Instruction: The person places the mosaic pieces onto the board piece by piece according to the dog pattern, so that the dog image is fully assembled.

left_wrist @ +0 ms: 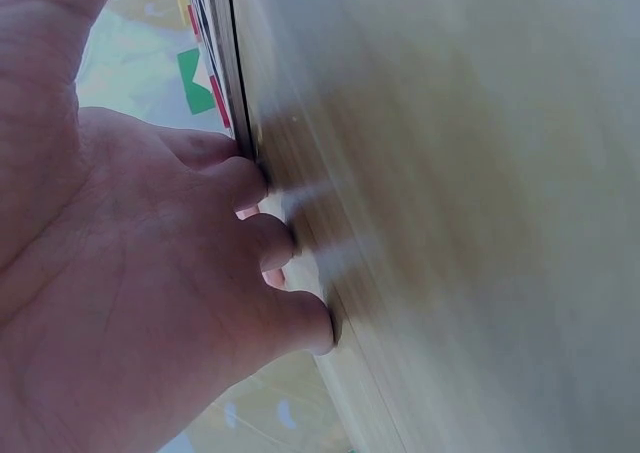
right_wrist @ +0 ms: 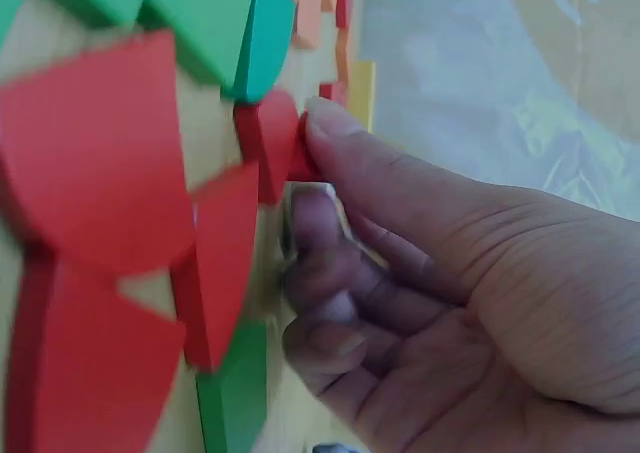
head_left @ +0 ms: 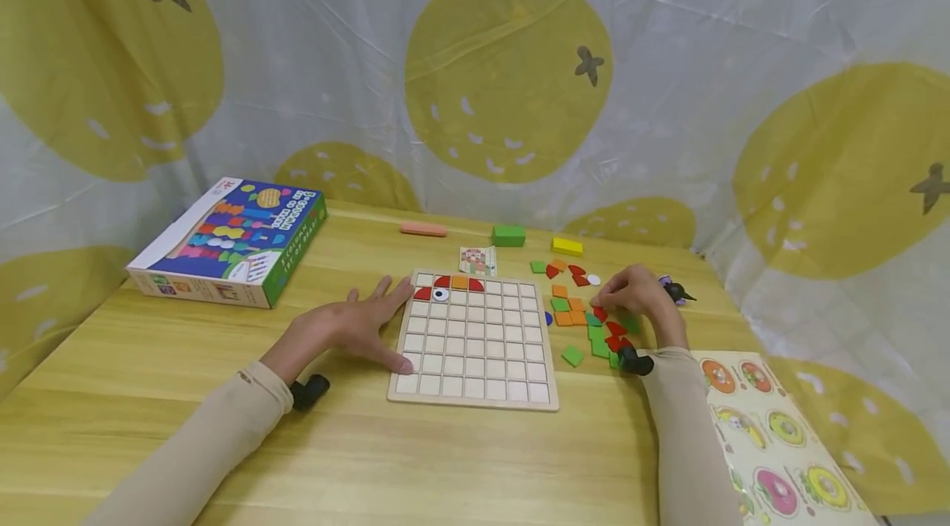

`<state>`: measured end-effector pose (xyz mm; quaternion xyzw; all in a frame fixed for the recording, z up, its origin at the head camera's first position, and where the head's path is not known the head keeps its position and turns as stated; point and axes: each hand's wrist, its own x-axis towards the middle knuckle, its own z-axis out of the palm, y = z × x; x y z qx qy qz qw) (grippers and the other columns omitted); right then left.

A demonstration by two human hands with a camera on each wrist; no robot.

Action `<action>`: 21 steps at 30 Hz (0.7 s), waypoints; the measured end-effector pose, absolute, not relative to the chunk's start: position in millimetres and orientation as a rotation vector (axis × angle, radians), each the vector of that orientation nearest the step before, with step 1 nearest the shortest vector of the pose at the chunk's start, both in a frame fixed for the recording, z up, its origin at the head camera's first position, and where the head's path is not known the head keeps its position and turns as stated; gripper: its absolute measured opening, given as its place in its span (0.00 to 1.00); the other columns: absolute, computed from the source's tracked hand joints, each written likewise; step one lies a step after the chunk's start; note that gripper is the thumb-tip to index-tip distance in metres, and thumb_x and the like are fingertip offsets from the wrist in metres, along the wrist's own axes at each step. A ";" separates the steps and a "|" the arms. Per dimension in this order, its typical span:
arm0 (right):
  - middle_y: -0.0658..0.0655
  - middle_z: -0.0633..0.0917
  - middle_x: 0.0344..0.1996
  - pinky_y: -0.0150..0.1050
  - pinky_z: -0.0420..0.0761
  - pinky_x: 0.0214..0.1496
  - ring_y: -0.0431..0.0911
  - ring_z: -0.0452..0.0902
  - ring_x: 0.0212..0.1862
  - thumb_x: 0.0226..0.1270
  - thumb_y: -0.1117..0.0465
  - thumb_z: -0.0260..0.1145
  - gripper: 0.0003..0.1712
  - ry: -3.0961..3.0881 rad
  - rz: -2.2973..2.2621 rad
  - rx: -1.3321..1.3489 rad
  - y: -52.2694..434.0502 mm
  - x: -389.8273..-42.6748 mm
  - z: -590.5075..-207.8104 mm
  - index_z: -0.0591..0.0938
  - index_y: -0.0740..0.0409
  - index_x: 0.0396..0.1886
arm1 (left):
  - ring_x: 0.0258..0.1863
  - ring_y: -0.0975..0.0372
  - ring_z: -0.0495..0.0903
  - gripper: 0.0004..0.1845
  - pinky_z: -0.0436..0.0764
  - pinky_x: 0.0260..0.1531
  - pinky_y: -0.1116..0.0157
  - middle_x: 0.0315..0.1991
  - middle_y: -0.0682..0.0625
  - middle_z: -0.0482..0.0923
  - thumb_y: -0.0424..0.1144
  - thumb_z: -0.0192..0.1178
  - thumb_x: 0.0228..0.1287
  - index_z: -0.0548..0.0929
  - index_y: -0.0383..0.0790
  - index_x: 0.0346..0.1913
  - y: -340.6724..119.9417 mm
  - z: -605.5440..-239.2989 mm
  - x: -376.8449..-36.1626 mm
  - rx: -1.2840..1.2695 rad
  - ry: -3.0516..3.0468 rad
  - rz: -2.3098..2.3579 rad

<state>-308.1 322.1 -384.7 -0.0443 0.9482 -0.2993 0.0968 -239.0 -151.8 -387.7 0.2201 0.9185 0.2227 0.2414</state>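
Observation:
A square wooden grid board point(head_left: 475, 343) lies on the table, with several red pieces, an orange square point(head_left: 460, 283) and a white eye disc point(head_left: 441, 294) in its top left cells. My left hand point(head_left: 349, 330) rests at the board's left edge, fingers spread and thumb on the lower left corner. In the left wrist view, the left hand's point(left_wrist: 180, 263) fingertips touch the table. To the right of the board, my right hand point(head_left: 644, 295) pinches a red quarter-circle piece point(right_wrist: 302, 158) between thumb and fingers. Loose red pieces point(right_wrist: 100, 153) and green squares point(head_left: 572, 355) lie around it.
A small picture card point(head_left: 477, 260) lies behind the board. Further back are a pink stick point(head_left: 423, 229), a green block point(head_left: 508, 236) and a yellow block point(head_left: 567, 246). A bead game box point(head_left: 237, 237) stands at left. A fruit-picture sheet point(head_left: 772, 419) covers the right side.

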 end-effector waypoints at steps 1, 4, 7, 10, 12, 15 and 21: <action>0.55 0.90 0.31 0.37 0.81 0.38 0.47 0.79 0.33 0.70 0.58 0.79 0.13 2.822 -0.895 -0.149 319.9 -308.7 -383.6 0.91 0.65 0.36 | 0.87 0.39 0.29 0.72 0.32 0.79 0.29 0.89 0.36 0.35 0.67 0.77 0.58 0.41 0.36 0.89 -151.7 -387.8 -239.1 0.601 2.513 0.609; 0.57 0.90 0.31 0.38 0.82 0.38 0.49 0.80 0.33 0.70 0.58 0.79 0.12 2.850 -0.950 -0.213 307.9 -310.4 -381.4 0.92 0.64 0.37 | 0.87 0.39 0.29 0.72 0.32 0.79 0.29 0.89 0.36 0.35 0.66 0.77 0.58 0.41 0.36 0.89 -151.0 -388.0 -239.4 0.602 2.515 0.610; 0.60 0.91 0.31 0.42 0.85 0.36 0.53 0.82 0.31 0.73 0.61 0.76 0.10 2.821 -1.031 -0.314 287.9 -310.8 -379.2 0.92 0.66 0.39 | 0.87 0.39 0.29 0.72 0.32 0.79 0.29 0.89 0.36 0.35 0.67 0.77 0.58 0.41 0.36 0.89 -150.2 -387.9 -239.6 0.607 2.515 0.609; 0.60 0.92 0.34 0.44 0.88 0.39 0.54 0.86 0.33 0.75 0.64 0.74 0.07 2.756 -1.099 -0.431 262.6 -311.4 -380.5 0.92 0.66 0.41 | 0.87 0.39 0.29 0.72 0.33 0.79 0.29 0.89 0.35 0.36 0.67 0.77 0.58 0.41 0.36 0.89 -149.6 -387.4 -240.0 0.607 2.517 0.611; 0.60 0.92 0.35 0.44 0.89 0.39 0.54 0.88 0.34 0.75 0.65 0.73 0.07 2.705 -1.128 -0.525 244.5 -312.2 -382.9 0.92 0.66 0.42 | 0.87 0.38 0.30 0.72 0.33 0.79 0.29 0.89 0.35 0.36 0.67 0.77 0.58 0.41 0.36 0.88 -149.6 -387.0 -240.2 0.604 2.520 0.605; 0.58 0.93 0.35 0.41 0.89 0.40 0.51 0.88 0.35 0.74 0.66 0.74 0.06 2.645 -1.147 -0.621 218.7 -312.3 -384.1 0.92 0.65 0.42 | 0.87 0.38 0.30 0.72 0.34 0.79 0.29 0.89 0.35 0.36 0.67 0.77 0.58 0.42 0.36 0.88 -149.1 -386.5 -240.6 0.607 2.526 0.595; 0.58 0.92 0.34 0.41 0.87 0.40 0.53 0.85 0.34 0.74 0.68 0.73 0.05 2.574 -1.190 -0.690 170.0 -308.4 -382.3 0.92 0.65 0.42 | 0.87 0.38 0.30 0.72 0.34 0.79 0.28 0.89 0.36 0.36 0.67 0.77 0.59 0.42 0.36 0.88 -151.7 -385.9 -238.9 0.611 2.523 0.595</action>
